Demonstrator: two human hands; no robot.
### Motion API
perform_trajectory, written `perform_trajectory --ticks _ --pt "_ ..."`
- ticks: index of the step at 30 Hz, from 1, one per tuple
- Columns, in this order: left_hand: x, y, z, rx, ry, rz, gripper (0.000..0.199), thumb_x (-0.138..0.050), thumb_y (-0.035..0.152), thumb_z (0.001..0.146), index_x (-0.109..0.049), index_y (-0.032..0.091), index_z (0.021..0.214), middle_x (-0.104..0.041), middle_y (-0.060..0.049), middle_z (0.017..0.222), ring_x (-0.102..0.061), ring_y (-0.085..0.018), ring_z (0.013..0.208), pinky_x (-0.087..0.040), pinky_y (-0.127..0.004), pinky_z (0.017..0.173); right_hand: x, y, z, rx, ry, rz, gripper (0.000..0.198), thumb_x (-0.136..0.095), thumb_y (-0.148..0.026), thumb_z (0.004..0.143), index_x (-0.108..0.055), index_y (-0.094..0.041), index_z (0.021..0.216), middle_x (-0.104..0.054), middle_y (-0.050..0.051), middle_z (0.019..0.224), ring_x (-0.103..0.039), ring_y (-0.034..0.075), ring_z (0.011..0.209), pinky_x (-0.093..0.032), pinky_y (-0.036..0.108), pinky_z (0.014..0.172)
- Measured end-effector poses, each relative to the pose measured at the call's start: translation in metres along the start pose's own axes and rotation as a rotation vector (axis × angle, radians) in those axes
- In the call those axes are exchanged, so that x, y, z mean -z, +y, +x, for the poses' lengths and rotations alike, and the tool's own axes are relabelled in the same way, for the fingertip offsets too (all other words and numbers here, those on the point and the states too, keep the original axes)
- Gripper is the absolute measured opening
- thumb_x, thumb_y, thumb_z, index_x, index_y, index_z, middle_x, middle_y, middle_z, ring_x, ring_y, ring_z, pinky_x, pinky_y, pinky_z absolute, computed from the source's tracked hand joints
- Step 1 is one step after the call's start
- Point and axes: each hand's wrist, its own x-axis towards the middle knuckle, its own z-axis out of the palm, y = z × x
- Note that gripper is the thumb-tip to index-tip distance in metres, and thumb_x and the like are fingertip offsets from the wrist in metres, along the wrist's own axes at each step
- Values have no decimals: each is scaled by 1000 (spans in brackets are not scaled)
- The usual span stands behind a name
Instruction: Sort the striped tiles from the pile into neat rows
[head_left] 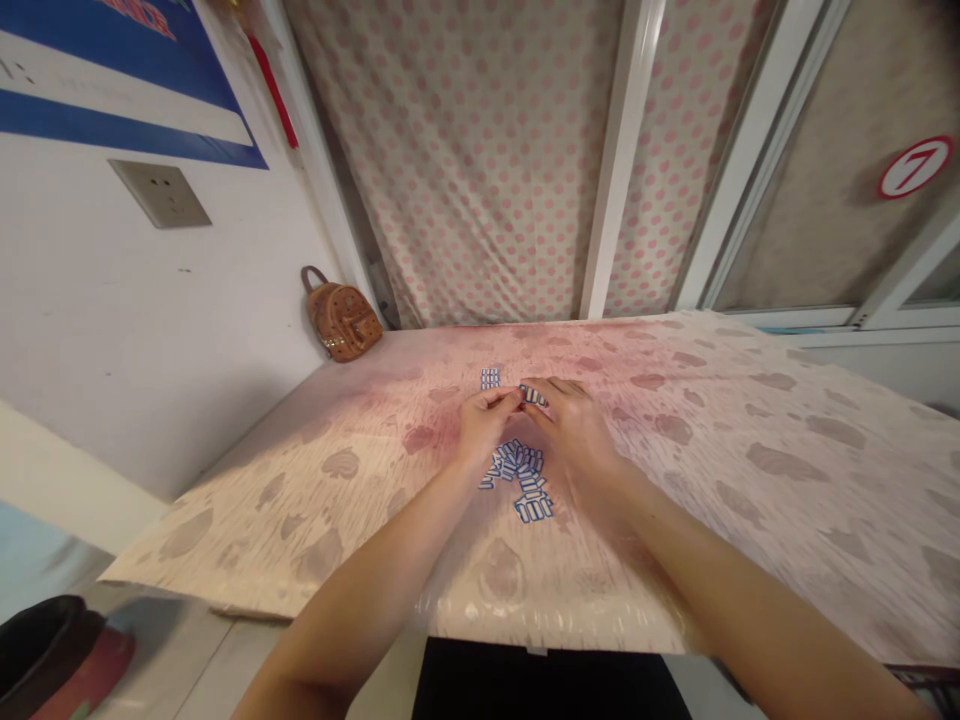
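Over the table, both hands come together at a small flat blue-and-white piece (533,395). My right hand (581,418) is closed on it, with the thumb below and the fingers above. My left hand (480,422) pinches at the piece's left edge, thumb and forefinger pressed together. Just beyond my left hand lies a neat block of similar pieces (490,377), set side by side. Nearer to me, between my forearms, is a loose pile of pieces (517,460), several overlapping. What is printed on them is too small to read.
A patterned cloth (337,520) covers the table. A small brown backpack (345,320) sits at its far left corner by the wall. Behind stands a curtained window (480,160). A dark and red bin-like container (64,655) is on the floor at lower left.
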Motion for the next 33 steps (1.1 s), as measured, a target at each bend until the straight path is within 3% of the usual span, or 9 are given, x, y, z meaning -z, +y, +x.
perform_trajectory --ticks 6,9,12,16,21,33 --pt "2 -2 2 2 -9 16 23 -75 34 69 -77 16 83 -72 -4 77 -59 -13 68 -41 -24 65 -1 -1 -1 -50 -9 63 27 -59 -23 90 -64 -21 116 -69 8 106 -63 26 95 -45 38 87" --pt "7 -1 7 -10 40 42 21 -76 33 68 -77 16 81 -72 -3 75 -57 -13 66 -40 -24 64 0 -1 0 -180 29 239 31 -60 -30 87 -63 -19 116 -70 7 99 -64 23 83 -47 36 79" --pt "11 1 9 -38 39 110 20 -75 32 69 -77 16 80 -72 -4 76 -57 -13 67 -40 -25 65 1 0 0 -347 14 467 20 -52 -34 89 -65 -19 91 -67 3 79 -61 19 70 -46 30 67" --pt "10 1 9 -91 19 160 19 -74 34 71 -77 16 78 -73 -5 80 -60 -15 73 -43 -27 70 2 3 1 -476 -20 678 26 -48 -34 87 -58 -19 68 -59 0 62 -54 15 58 -42 27 59" --pt "8 -4 8 -96 28 146 19 -74 34 71 -77 17 78 -73 -5 80 -61 -17 74 -45 -28 73 1 0 3 -518 2 793 23 -52 -36 83 -59 -19 69 -61 0 62 -55 14 57 -44 27 60" --pt "9 -4 9 -54 10 132 23 -76 36 69 -76 15 79 -70 -4 74 -57 -13 66 -42 -25 65 -1 2 2 -549 -4 786 21 -55 -37 78 -59 -19 69 -61 0 59 -56 15 56 -45 27 58"
